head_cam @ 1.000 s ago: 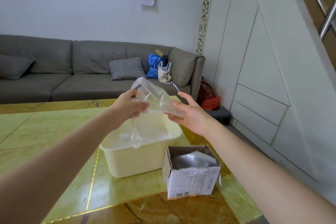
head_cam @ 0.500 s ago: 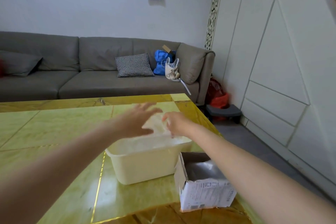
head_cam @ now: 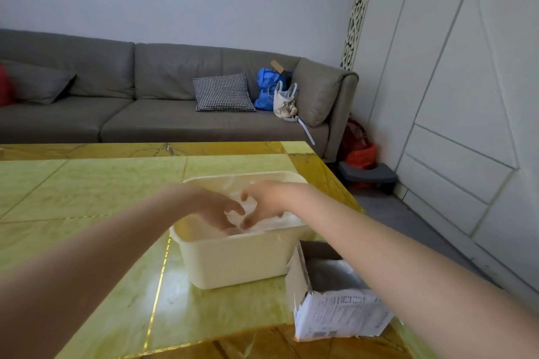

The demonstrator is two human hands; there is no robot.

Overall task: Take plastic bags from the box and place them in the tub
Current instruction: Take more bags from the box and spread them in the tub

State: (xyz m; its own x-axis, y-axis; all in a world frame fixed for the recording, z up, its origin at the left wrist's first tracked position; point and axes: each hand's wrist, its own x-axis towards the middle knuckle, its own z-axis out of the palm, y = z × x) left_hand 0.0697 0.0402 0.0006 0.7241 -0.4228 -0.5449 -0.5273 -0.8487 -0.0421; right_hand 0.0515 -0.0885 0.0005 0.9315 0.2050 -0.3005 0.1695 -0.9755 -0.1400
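A cream plastic tub (head_cam: 233,259) stands on the yellow-green table (head_cam: 87,189). Clear plastic bags (head_cam: 271,223) lie crumpled inside it. Both my hands reach down into the tub: my left hand (head_cam: 215,207) and my right hand (head_cam: 264,201) sit close together, fingers pointing down and pressing on the bags. Motion blur hides the fingertips. To the tub's right front, an open white cardboard box (head_cam: 335,312) lies tilted, with greyish plastic bags (head_cam: 329,274) showing inside. My right forearm passes over the box.
The table's right edge (head_cam: 344,183) runs close beside the tub and box, with grey floor beyond. A grey sofa (head_cam: 145,114) with a checked cushion (head_cam: 223,93) and bags stands behind the table. White panelled cabinets (head_cam: 466,125) line the right wall.
A second ago both hands held a clear bag up above the tub. They have dropped with it into the tub, and the bag now lies inside under my fingers.
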